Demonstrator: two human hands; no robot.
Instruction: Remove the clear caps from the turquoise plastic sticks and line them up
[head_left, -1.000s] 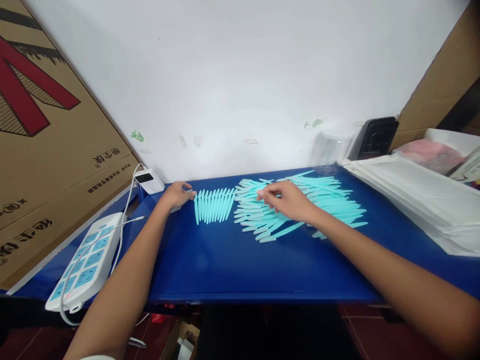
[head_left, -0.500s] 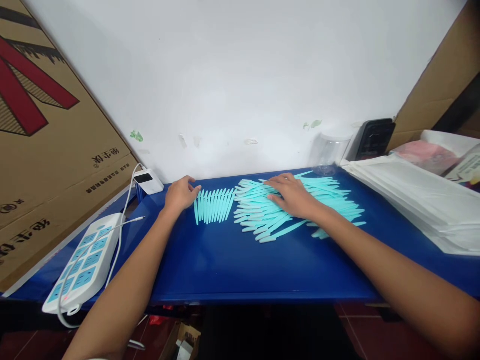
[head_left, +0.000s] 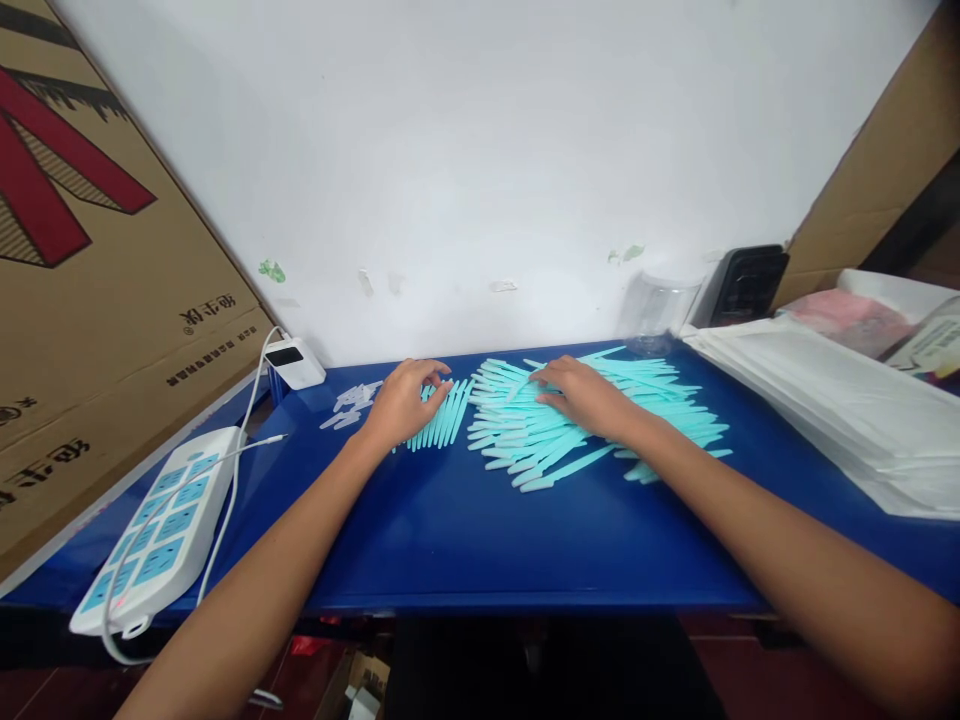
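Note:
A large loose pile of turquoise eyebrow razors lies on the blue table. Over its left part rests my right hand, fingers curled, with one slanted razor at its thumb and forefinger; its grip there is partly hidden. My left hand hovers above a neat row of the same razors, thumb and forefinger apart and nothing visible between them. The hand covers the row's left part. Left of it lie several small translucent pieces, like blade caps.
A white power strip with a cable and a small white device are on the left, beside a big carton. Rightward are a clear plastic jar, a black case and stacked white bags. A white wall stands behind.
My left hand has moved right from the row's left end to over the row, uncovering the translucent pieces. My right hand stays on the pile; a slanted razor now shows at its fingertips.

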